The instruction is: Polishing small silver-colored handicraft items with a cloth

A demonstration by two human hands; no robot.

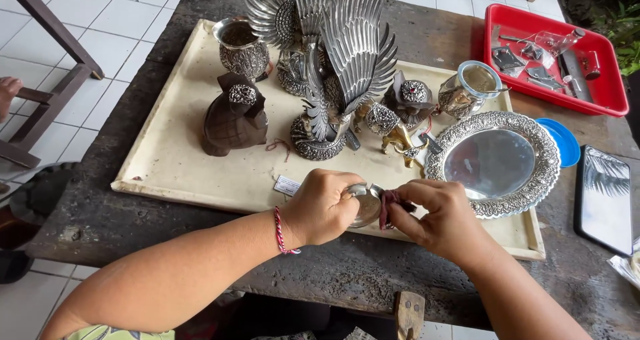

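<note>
My left hand (321, 207) grips a small round silver piece (365, 205) at the near edge of a cream board (193, 173). My right hand (433, 215) pinches a dark red cloth (389, 203) against that piece. A red thread bracelet (281, 232) circles my left wrist. Just beyond my hands lie a small paper tag (287, 185) and an ornate round silver plate (497, 163).
On the board stand a winged silver statue (333, 53), a dark wooden figure (233, 117), a silver bowl (240, 47), a gold animal figure (393, 133) and a glass jar (470, 87). A red tray (613, 93) of tools, a blue lid (563, 140) and a phone (603, 197) lie at right.
</note>
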